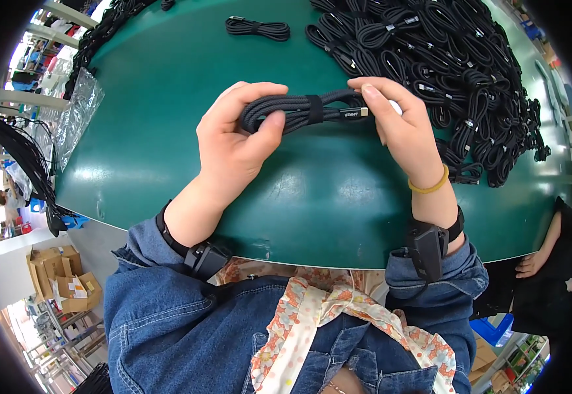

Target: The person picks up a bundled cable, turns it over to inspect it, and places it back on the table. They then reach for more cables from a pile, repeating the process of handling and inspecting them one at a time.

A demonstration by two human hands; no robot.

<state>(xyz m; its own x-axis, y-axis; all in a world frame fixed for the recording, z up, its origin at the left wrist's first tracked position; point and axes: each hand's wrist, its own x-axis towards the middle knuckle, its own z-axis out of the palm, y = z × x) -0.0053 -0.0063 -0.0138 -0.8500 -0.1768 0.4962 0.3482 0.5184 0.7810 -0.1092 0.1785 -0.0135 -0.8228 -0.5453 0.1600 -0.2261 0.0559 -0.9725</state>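
Note:
A coiled black braided cable (289, 105), bound at its middle by a black strap, is held up over the green table between both hands. My left hand (236, 128) grips the coil's left end, thumb in front and fingers behind. Around the right end close the thumb and fingers of my right hand (401, 118), beside the cable's metal-tipped plug (363, 112). A small white piece (396, 108) shows at the right fingers; what it is I cannot tell. A yellow band circles the right wrist.
Many bundled black cables (430, 65) are heaped at the table's (167, 79) far right. One bundle (257, 28) lies apart at the back. Clear plastic film (82, 115) and loose black cables (26, 164) are at the left edge. Another person's hand (531, 264) is at the right; cardboard boxes (62, 276) stand lower left.

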